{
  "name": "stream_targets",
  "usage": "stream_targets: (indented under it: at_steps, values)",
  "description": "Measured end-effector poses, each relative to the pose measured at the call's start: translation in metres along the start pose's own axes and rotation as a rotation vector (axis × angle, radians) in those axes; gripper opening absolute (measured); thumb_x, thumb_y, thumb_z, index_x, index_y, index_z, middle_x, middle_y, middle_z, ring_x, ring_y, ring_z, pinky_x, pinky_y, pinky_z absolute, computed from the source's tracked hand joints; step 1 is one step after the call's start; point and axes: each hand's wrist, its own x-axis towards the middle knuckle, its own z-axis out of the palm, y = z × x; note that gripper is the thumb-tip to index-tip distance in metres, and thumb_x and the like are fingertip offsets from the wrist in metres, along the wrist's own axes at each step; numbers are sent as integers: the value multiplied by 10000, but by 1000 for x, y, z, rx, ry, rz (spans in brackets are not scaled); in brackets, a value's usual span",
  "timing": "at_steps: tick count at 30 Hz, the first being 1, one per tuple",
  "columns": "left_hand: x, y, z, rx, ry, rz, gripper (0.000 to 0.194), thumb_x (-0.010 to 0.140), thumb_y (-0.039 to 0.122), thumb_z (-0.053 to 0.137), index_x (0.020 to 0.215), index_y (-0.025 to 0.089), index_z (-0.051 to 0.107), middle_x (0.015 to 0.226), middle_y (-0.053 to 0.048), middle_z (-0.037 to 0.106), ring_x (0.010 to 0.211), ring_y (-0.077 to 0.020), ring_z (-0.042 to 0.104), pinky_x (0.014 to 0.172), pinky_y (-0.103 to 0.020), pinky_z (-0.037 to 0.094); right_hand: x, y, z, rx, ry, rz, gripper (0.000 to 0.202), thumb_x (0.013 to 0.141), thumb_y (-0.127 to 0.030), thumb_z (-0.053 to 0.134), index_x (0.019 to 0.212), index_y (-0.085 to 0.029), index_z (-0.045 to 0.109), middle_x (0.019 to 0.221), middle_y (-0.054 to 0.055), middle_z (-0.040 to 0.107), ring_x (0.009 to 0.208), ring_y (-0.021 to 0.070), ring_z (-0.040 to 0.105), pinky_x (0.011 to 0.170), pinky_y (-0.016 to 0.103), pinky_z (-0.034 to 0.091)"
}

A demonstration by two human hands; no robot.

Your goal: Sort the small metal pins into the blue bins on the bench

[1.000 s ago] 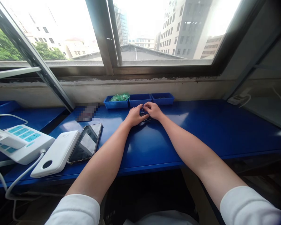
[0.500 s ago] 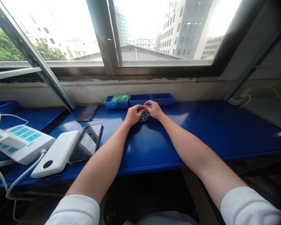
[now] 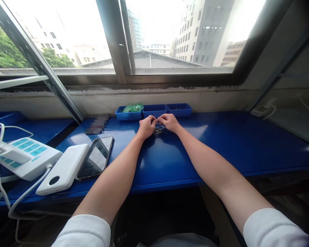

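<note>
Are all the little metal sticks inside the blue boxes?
No, a pile of little metal sticks lies on the blue table, near the left hand and right hand.

Single head-worn view: forward, downward, near glossy blue tabletop (image 3: pixel 221 140); bare hands (image 3: pixel 146 127) mid-frame, metal-framed glass window (image 3: pixel 115 41) beyond.

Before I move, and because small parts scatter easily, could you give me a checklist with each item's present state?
1. Thin metal pieces gathered in one pile on the blue table: ok.
2. Left hand and right hand both at the pile, fingertips close together: ok.
3. Grip secure on a piece: cannot tell; too small, and fingers hide it.
4. Three blue bins upright in a row beyond the hands: ok.
5. Left forearm clear of the phone: cannot tell; they appear very close.
</note>
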Motion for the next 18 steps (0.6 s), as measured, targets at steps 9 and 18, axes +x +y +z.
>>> stream_targets:
  at_steps: [9, 18]
  values:
    - [-1, 1, 0, -16, 43, 60, 180, 842, 312, 486, 906, 202, 614, 904, -34, 685, 872, -187, 621, 834, -316, 450, -1, -2, 3, 93, 49, -5, 249, 690, -397, 645, 778, -164, 646, 676, 18, 659, 642, 148, 607, 613, 255, 481]
    - [0, -3, 3, 54, 72, 11, 281, 833, 362, 502, 1059, 206, 560, 1007, -43, 673, 967, -195, 606, 890, -323, 419, -1, -4, -1, 127, 136, 16, 241, 712, -331, 618, 855, -159, 707, 832, 44, 710, 808, 183, 640, 774, 291, 501]
